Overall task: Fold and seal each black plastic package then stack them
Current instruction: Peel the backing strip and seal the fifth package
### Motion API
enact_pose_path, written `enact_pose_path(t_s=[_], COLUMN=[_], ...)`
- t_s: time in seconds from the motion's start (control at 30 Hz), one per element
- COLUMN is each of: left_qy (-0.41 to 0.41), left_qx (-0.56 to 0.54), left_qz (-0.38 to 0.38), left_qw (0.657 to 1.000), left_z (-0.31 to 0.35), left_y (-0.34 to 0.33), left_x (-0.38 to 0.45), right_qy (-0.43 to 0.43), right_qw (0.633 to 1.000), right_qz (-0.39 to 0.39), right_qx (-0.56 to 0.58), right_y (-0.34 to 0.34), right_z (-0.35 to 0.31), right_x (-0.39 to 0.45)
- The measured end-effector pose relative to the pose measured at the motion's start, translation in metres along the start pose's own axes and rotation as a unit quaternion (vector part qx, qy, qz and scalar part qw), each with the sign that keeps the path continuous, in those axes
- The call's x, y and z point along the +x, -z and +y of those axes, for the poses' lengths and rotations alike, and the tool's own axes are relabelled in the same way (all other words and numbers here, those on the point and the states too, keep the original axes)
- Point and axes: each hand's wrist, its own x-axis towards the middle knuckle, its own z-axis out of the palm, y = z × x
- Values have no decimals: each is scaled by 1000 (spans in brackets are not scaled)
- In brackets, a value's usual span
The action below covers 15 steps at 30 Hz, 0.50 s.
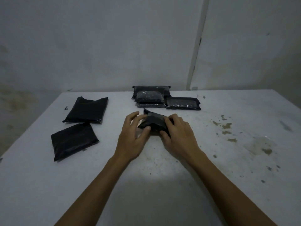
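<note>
A small black plastic package lies folded on the white table at the centre. My left hand grips its left end, thumb under the near edge and fingers over the top. My right hand grips its right end the same way. Behind it stands a stack of black packages near the table's far edge, with one more sealed package to the right of the stack. Two larger flat black packages lie on the left.
A grey wall rises right behind the table's far edge. Brown stains mark the table on the right side. A pale vertical pipe runs down the wall at the back right.
</note>
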Motion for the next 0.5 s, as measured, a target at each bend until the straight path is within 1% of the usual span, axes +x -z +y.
enact_pose_path(t_s=[0.07,0.13,0.2,0.27,0.4,0.5], left_qy=[14,0,-10,-20,-52,-73], left_qx=[-37,-49,-47,-31,26,73], left_qz=[18,11,-4,-10,6,12], left_qw=[999,999,999,999,998,995], left_z=[-2,-5,-6,-4,3,0], left_y=[-5,-12,-20,-30,-46,-52], left_x=[12,28,45,65,110,145], right_qy=[-24,-37,-54,-72,-99,-120], right_qw=[1000,998,994,990,989,991], right_qz=[15,51,99,118,103,58], right_qx=[8,1,-10,-24,-38,-29], right_y=[5,8,8,6,-1,-6], right_z=[14,33,54,74,109,125], right_x=[13,31,53,77,122,153])
